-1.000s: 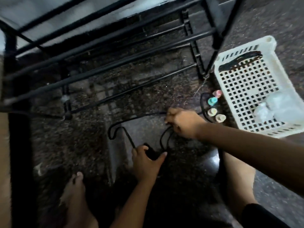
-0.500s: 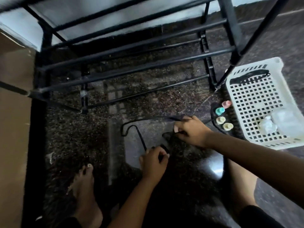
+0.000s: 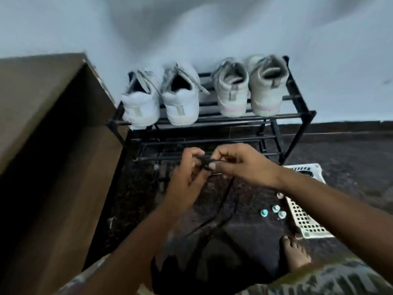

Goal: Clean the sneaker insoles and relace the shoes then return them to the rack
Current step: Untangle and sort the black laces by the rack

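Black shoelace [image 3: 227, 192] hangs between both hands, just before the metal rack [image 3: 302, 103]: left hand [image 3: 187, 179] and right hand [image 3: 242, 165] each pinch it with curled fingertips, its strands trailing to the floor. Four pale sneakers [image 3: 182, 99] stand heels-out on the rack's top shelf.

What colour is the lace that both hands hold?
Black; the lace shows best in the head view.

Both arms are stretched forward; a black lace [image 3: 227, 190] is pinched by the left hand [image 3: 187, 175] and the right hand [image 3: 242, 165], held close together.
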{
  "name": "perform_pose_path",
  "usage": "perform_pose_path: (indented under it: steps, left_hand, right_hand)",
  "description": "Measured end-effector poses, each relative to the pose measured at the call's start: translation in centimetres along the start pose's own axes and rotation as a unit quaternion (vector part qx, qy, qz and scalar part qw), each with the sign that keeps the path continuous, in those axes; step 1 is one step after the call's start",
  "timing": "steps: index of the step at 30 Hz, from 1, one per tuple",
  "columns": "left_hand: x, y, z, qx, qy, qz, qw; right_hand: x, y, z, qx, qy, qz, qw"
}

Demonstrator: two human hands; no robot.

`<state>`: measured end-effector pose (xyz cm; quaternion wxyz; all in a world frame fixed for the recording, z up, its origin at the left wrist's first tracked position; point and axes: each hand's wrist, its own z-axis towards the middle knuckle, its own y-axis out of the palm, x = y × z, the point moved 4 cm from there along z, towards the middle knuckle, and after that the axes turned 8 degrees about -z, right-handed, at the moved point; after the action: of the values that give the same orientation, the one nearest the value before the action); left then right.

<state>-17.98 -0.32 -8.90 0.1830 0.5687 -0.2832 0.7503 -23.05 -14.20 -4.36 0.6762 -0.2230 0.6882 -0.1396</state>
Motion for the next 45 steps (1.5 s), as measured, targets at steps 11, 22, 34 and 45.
perform_pose_path:
  steps: [11,22,34,45]
  left_hand:
    - [7.1,-5.7,-3.5,-0.042,0.049,0.114,0.991]
    - [4.0,-8.2,-0.9,0.142,-0.137,-0.122,0.973]
    - [2.2,-9.8,-0.6,0.216,-0.28,-0.223,0.908]
    - [1.7,-16.0,-0.3,0.365,-0.126,-0.613,0.689]
  right_hand:
    - [-4.3,2.8,-6.0,0.166,0.081,0.197,0.963]
    - [-2.6,3.0,-4.3,0.172,0.123,0.229,0.95]
    - [-1.7,1.2,-3.6,0.083,0.146,0.293,0.941]
    - [1.4,-1.3,-4.0,0.102,0.194,0.327,0.919]
